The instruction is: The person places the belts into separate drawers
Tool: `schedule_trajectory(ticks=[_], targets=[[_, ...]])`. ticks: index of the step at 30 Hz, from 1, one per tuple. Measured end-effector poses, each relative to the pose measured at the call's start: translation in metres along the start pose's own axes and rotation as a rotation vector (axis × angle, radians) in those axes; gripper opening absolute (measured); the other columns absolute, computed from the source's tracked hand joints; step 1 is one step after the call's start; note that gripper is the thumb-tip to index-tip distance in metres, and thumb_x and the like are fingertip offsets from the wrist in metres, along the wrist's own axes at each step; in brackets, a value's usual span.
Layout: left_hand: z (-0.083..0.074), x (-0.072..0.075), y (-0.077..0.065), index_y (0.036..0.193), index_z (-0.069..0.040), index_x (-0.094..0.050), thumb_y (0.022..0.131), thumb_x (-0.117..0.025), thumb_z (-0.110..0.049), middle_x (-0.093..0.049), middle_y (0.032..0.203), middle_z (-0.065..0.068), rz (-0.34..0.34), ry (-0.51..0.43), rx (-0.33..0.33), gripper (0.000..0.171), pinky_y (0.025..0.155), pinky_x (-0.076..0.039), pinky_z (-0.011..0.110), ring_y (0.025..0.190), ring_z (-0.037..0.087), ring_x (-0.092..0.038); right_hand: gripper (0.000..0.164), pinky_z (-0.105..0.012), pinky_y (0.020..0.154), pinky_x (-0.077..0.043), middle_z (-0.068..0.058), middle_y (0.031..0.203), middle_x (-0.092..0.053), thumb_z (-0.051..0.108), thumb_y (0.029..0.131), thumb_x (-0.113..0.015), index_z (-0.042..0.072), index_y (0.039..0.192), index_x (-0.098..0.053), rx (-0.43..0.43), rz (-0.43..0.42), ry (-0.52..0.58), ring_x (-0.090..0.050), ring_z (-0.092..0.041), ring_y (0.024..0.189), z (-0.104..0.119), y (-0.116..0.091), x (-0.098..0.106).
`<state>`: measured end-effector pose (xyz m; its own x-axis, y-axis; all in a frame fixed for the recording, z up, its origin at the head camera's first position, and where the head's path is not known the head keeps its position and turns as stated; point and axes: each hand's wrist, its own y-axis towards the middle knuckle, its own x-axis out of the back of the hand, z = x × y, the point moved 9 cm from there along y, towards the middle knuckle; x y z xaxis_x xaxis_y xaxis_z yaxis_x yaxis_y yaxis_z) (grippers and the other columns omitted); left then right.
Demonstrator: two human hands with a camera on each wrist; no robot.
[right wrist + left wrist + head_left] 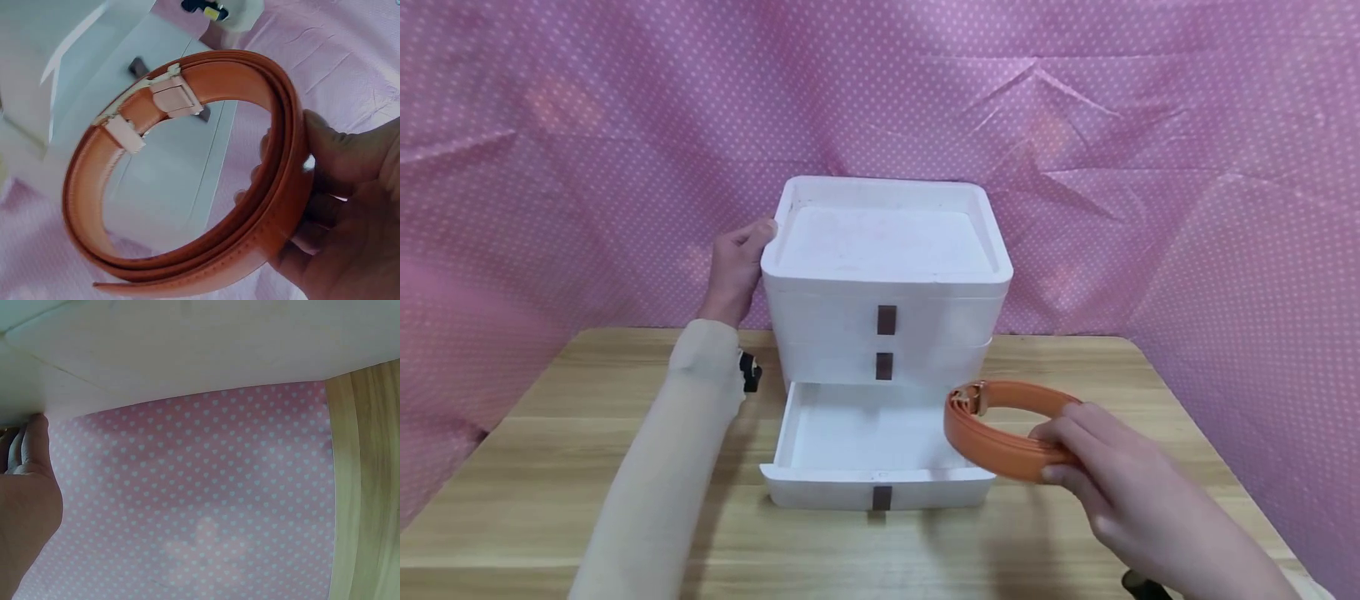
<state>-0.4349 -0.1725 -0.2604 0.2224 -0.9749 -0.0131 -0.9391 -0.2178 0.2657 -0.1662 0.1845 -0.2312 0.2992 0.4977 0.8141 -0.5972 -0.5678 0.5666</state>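
A coiled orange-brown belt (1007,450) with a metal buckle (175,97) is pinched between the thumb and fingers of my right hand (1120,483). It hangs over the right front corner of the pulled-out bottom drawer (880,477) of a white drawer cabinet (827,312). The inside of that drawer is bare white. My left hand (736,262) rests against the cabinet's upper left side, its thumb at the top rim. In the left wrist view, the left fingers (36,447) touch the white side wall, partly cut off by the frame edge.
The cabinet stands on a wooden table (647,392) in front of a pink dotted cloth (880,92) that also hangs at both sides. Its two upper drawers, with brown pull tabs (886,320), are closed. A shallow tray (887,242) forms the cabinet's top.
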Motion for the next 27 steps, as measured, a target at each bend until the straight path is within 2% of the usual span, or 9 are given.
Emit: schedule_trajectory(ticks=[4, 9, 13, 16, 22, 27], targets=[[0.000, -0.001, 0.000, 0.118, -0.004, -0.070, 0.094, -0.063, -0.033, -0.069, 0.113, 0.008, -0.002, -0.019, -0.016, 0.038, 0.071, -0.052, 0.023, 0.087, 0.015, -0.062, 0.033, -0.011, 0.067, -0.040, 0.014, 0.100, -0.052, 0.043, 0.103, -0.039, 0.018, 0.104, -0.062, 0.041, -0.015, 0.072, -0.049, -0.002, 0.082, 0.009, 0.005, -0.005], [-0.001, -0.001, 0.000, 0.116, -0.005, -0.071, 0.094, -0.064, -0.034, -0.071, 0.107, 0.007, -0.011, -0.017, -0.031, 0.037, 0.072, -0.052, 0.024, 0.090, 0.016, -0.062, 0.031, -0.013, 0.073, -0.043, 0.013, 0.101, -0.054, 0.040, 0.103, -0.043, 0.017, 0.105, -0.064, 0.069, -0.011, 0.112, -0.052, -0.003, 0.084, 0.018, 0.016, -0.019], [-0.001, -0.001, 0.000, 0.117, -0.005, -0.071, 0.094, -0.064, -0.034, -0.069, 0.114, 0.008, -0.012, -0.010, -0.026, 0.038, 0.075, -0.052, 0.024, 0.095, 0.017, -0.062, 0.011, -0.012, 0.080, -0.043, 0.014, 0.100, -0.054, 0.023, 0.095, -0.065, 0.018, 0.104, -0.064, 0.064, 0.032, 0.130, -0.053, -0.003, 0.085, 0.023, 0.025, -0.034], [0.000, -0.001, -0.001, 0.118, -0.005, -0.070, 0.094, -0.063, -0.036, -0.068, 0.119, 0.009, -0.009, 0.008, -0.015, 0.039, 0.077, -0.053, 0.025, 0.099, 0.018, -0.062, 0.024, -0.015, 0.086, -0.044, 0.016, 0.097, -0.053, 0.009, 0.084, -0.075, 0.019, 0.103, -0.064, 0.052, 0.064, 0.157, -0.052, -0.002, 0.084, 0.024, 0.031, -0.046], [0.002, 0.002, -0.001, 0.115, -0.006, -0.072, 0.093, -0.064, -0.040, -0.068, 0.120, 0.008, -0.021, 0.040, -0.002, 0.041, 0.085, -0.053, 0.029, 0.104, 0.018, -0.061, 0.023, -0.014, 0.075, -0.044, 0.014, 0.091, -0.053, 0.008, 0.082, -0.076, 0.015, 0.100, -0.065, 0.082, 0.061, 0.191, -0.051, -0.003, 0.080, 0.026, 0.038, -0.062], [0.001, 0.002, -0.002, 0.116, -0.007, -0.071, 0.093, -0.064, -0.041, -0.069, 0.118, 0.008, -0.014, 0.038, -0.008, 0.042, 0.087, -0.053, 0.031, 0.103, 0.019, -0.062, 0.019, -0.016, 0.068, -0.045, 0.014, 0.090, -0.052, 0.009, 0.083, -0.077, 0.015, 0.098, -0.067, 0.057, 0.101, 0.184, -0.049, -0.003, 0.078, 0.022, 0.041, -0.080]])
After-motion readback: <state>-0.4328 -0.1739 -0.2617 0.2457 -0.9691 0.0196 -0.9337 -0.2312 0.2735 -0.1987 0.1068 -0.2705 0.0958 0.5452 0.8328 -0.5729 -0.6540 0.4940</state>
